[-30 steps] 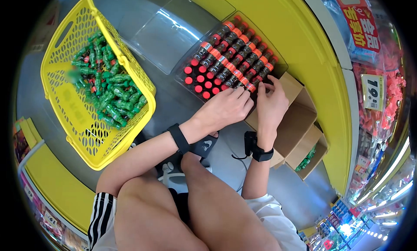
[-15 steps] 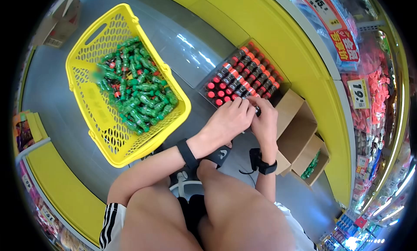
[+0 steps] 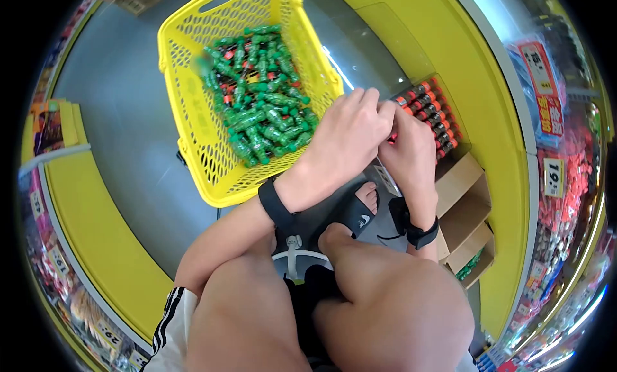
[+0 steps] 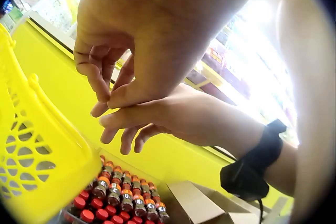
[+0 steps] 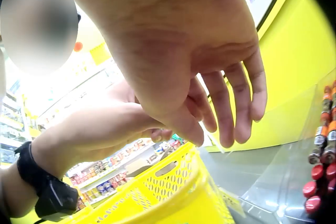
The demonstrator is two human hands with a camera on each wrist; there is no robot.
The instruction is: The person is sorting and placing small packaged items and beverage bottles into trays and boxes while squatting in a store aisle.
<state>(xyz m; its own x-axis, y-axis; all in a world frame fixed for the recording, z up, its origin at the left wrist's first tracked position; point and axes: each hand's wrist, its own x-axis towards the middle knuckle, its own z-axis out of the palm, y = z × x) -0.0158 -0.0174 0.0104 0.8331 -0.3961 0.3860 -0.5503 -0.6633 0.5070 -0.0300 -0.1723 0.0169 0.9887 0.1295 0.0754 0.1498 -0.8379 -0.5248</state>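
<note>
My left hand (image 3: pixel 352 127) and right hand (image 3: pixel 411 150) meet in front of me, near the right rim of a yellow basket (image 3: pixel 168 82). The left thumb bends against the forefinger, its other fingers curled. Loosely spread, the right fingers hang with the thumb beside the forefinger; no bottle shows between them. I cannot tell whether the left fingertips pinch something small. Many small green bottles (image 3: pixel 252 120) lie jumbled in the basket, some with red labels. Beyond the right hand, rows of dark red-capped bottles (image 4: pixel 127 201) with orange labels fill a clear plastic box (image 5: pixel 257 192), partly hidden in the head view.
Open cardboard boxes (image 3: pixel 464 212) stand at right, with green bottles (image 3: pixel 472 264) in the nearest. A yellow shelf base (image 3: pixel 495 108) curves behind them. Shelves with price tags (image 3: pixel 554 177) line the right side. A foot in a black slipper (image 3: pixel 352 212) is below the hands.
Both hands have risen from the dark bottles and shifted toward the basket. A dark bottle seen at the right fingers half a second ago no longer shows. The view has turned left.
</note>
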